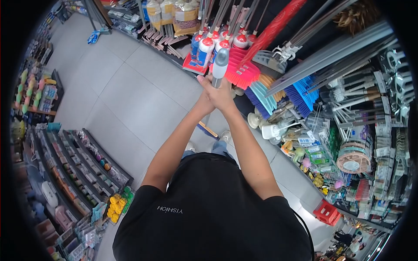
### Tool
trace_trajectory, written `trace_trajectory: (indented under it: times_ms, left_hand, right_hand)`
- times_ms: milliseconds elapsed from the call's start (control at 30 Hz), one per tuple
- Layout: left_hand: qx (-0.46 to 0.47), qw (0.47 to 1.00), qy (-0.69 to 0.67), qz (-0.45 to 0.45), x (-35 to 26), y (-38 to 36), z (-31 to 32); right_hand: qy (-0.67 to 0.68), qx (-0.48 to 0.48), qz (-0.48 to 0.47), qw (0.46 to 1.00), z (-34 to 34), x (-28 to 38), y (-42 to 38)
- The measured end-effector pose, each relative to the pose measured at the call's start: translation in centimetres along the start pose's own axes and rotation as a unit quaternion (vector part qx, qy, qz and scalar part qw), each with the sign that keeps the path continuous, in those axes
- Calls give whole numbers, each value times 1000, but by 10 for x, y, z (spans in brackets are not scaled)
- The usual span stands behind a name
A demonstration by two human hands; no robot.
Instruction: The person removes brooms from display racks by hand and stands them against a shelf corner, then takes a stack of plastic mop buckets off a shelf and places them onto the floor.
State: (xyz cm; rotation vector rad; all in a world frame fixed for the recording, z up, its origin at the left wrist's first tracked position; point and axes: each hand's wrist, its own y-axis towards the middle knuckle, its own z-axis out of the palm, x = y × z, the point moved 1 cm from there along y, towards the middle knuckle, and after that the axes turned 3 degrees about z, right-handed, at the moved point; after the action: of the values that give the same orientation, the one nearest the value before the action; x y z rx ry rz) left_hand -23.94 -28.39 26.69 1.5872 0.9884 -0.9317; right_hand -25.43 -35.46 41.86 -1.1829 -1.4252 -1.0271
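Both of my hands are wrapped round the upright handle [220, 65] of a broom, just below its rounded grey-and-white top. My right hand [222, 94] comes in from the right and partly covers my left hand [204, 99], which grips from the left. Their fingers overlap, so not every finger can be made out. Down by my shoes, the broom head [207, 130] shows an orange back and dark blue bristles on the floor. Most of the pole between is hidden behind my hands and forearms.
Hanging brooms, including a pink broom head [239, 71] and a blue broom head [302, 96], crowd ahead and right. Tiered shelves [82, 167] stand at left. A red crate [326, 212] sits at lower right. Grey tiled floor [126, 95] runs between the displays.
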Motion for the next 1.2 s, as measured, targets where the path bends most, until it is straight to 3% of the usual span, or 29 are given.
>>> trace_trajectory:
  times_ms: [267, 333, 400, 500, 600, 667, 800, 833, 867, 933, 1000, 1033, 1200]
  left_hand:
    - [-20, 999, 27, -9, 17, -27, 0]
    - [-24, 998, 57, 6, 37, -41, 11]
    - [-13, 998, 69, 5, 51, -56, 21]
    - [43, 994, 1, -102, 14, -82, 9]
    - [80, 981, 108, -142, 46, -114, 18]
    - [115, 972, 150, -140, 61, -133, 17]
    - [101, 963, 170, -181, 45, -154, -17]
    - [60, 964, 192, -175, 41, -159, -30]
    - [20, 962, 214, -169, 38, -166, -44]
    - [-37, 960, 247, -131, 21, -164, -67]
    - [-70, 957, 271, -69, -11, -157, -92]
    - [-82, 955, 281, -51, -24, -155, -97]
    - [-98, 936, 335, 42, -78, -125, -117]
  right_hand:
    - [-6, 24, -7, 1000, 21, -8, -14]
    - [9, -44, -95, 994, 28, -1, -22]
    - [24, 19, -25, 999, 21, -34, -23]
    - [127, 48, -24, 990, 7, 3, -48]
    - [283, 140, -132, 940, -32, 44, -59]
    - [331, 115, -178, 919, -79, 76, -73]
    - [390, 28, -254, 885, -210, 116, -109]
    - [414, -62, -254, 872, -234, 121, -125]
    - [425, -67, -261, 864, -265, 113, -140]
    - [397, -219, -253, 855, -316, 83, -178]
    - [487, -221, -247, 808, -327, 51, -200]
    - [368, -574, -196, 705, -256, 95, -183]
    - [410, -544, -199, 704, -274, 13, -205]
